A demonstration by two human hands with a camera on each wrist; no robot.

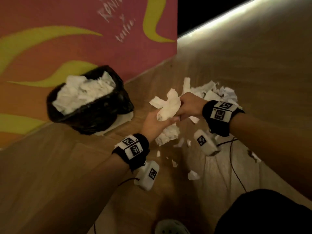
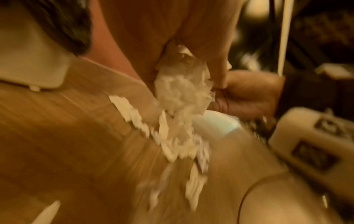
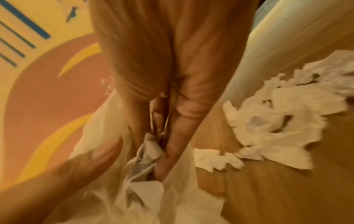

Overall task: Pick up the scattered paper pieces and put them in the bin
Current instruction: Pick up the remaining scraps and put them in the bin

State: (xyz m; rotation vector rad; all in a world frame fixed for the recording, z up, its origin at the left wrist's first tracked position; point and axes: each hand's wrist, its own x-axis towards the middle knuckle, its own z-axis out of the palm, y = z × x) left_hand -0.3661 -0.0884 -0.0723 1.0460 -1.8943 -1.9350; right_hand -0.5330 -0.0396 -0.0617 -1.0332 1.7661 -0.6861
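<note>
A wad of white paper (image 1: 168,105) is held between both hands above the wooden floor. My left hand (image 1: 158,122) cups it from below and grips it; my right hand (image 1: 189,105) pinches it from the right. In the left wrist view the wad (image 2: 180,89) sits between my fingers, blurred. The right wrist view shows my fingers (image 3: 172,145) pressed into the paper (image 3: 145,154). The bin (image 1: 94,114), lined with a black bag and heaped with white paper, stands to the left by the wall. More scattered paper (image 1: 212,92) lies behind my right hand.
Small scraps (image 1: 193,175) dot the floor near me. A painted pink and yellow wall (image 1: 84,39) runs behind the bin. A thin black cable (image 1: 234,168) trails across the floor at right. A pale shoe (image 1: 172,228) shows at the bottom edge.
</note>
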